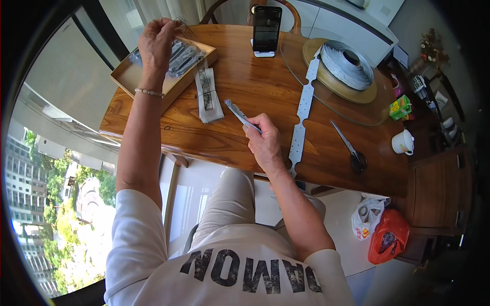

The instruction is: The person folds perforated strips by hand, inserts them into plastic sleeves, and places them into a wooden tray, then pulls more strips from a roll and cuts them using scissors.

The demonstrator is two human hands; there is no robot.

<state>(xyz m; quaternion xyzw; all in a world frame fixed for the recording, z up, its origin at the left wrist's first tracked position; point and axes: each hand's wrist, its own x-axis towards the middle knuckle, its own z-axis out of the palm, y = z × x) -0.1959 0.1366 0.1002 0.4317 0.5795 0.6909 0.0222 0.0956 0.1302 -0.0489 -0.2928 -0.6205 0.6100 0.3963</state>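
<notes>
My left hand is raised over the back left part of a shallow wooden box, its fingers pinched on a thin, clear strip or bag that shows at the fingertips. Inside the box lie several small grey packets. Beside the box a stack of clear plastic sleeves with dark printing lies on the table. My right hand is closed on a narrow grey packet, which points up and left toward the sleeves. The palm side of both hands is hidden.
On the wooden table are a phone on a stand, a roll of perforated white strip with its end trailing to the front edge, black scissors, a white lidded cup and a green box. Bags stand below.
</notes>
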